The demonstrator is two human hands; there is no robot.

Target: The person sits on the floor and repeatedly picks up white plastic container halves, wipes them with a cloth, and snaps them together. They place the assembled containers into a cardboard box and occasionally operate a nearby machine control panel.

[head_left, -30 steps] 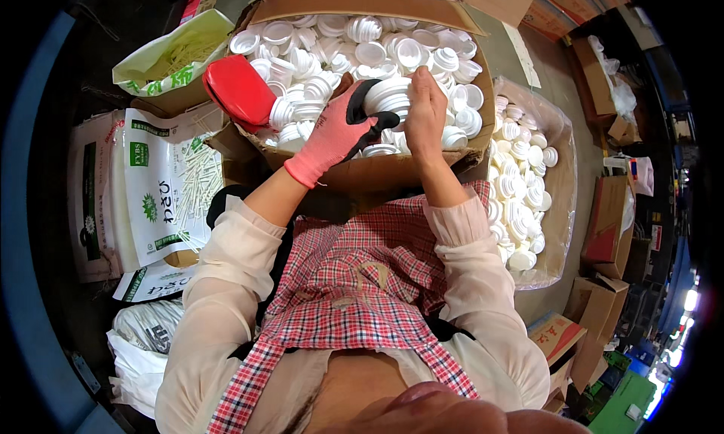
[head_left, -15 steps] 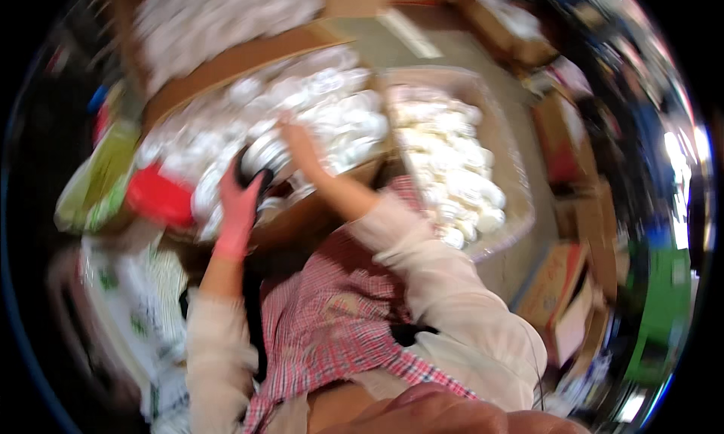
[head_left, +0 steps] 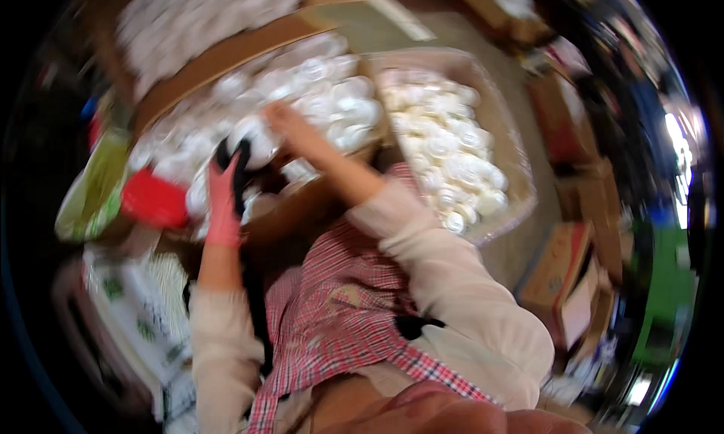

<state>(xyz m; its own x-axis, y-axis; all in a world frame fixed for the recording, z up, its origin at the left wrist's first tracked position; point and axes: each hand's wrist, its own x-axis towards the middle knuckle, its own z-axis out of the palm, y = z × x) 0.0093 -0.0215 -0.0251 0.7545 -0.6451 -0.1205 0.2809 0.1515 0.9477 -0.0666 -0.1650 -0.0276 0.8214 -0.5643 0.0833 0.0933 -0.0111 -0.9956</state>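
Many white round pieces, like plastic lids or caps, fill a cardboard box (head_left: pixel 219 57) in front of me. My left hand (head_left: pixel 228 174), in a pink glove with black fingers, is over its near left part. Its thumb and fingers are apart, beside a larger white round piece (head_left: pixel 258 140). My bare right hand (head_left: pixel 292 128) reaches in from the right, its fingers closed at the far right edge of that piece. Motion blurs the fingertips, and the piece's underside is hidden.
To the right stands a plastic-lined box (head_left: pixel 516 185) of cream-white round pieces. A red bag or cloth (head_left: pixel 154 199) and a yellow-green bag (head_left: pixel 98 185) lie left, above a white printed sack (head_left: pixel 136 306). Cardboard boxes (head_left: pixel 554 272) line the right side.
The view has shifted slightly. My left hand has drawn a little left from the white round piece, its fingers now apart. The right hand stays at the piece.
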